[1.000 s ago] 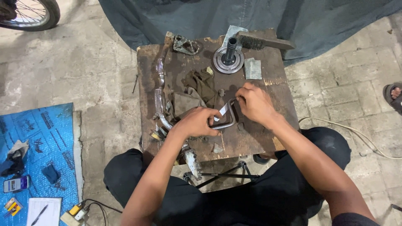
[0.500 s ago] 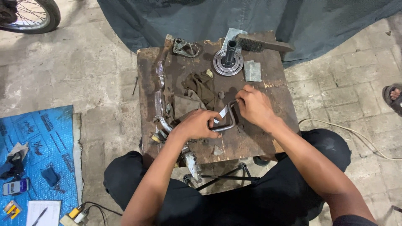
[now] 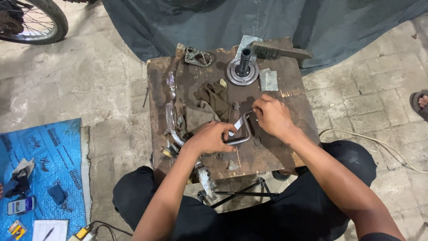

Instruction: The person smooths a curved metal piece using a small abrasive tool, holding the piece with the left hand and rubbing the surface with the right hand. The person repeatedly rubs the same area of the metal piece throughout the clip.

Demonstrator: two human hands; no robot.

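Note:
On a small worn wooden table (image 3: 285,156), my left hand (image 3: 209,137) grips a bent metal bracket (image 3: 243,139) shaped like a rounded loop. My right hand (image 3: 272,117) pinches the bracket's upper end, with a pale strip (image 3: 237,126) running under its fingers across the metal. A crumpled brown rag (image 3: 209,105) lies just left of both hands. A curved chrome pipe (image 3: 170,111) runs along the table's left edge.
At the table's far side stand a round flanged hub with a shaft (image 3: 243,69), a wire brush (image 3: 278,51), a small metal plate (image 3: 268,79) and a metal pedal part (image 3: 197,57). A blue mat (image 3: 40,151) with a phone lies left. A wheel (image 3: 33,20) is top left.
Both hands stay on the bracket with only slight shifts. My right hand's fingers have moved a little along the upper end.

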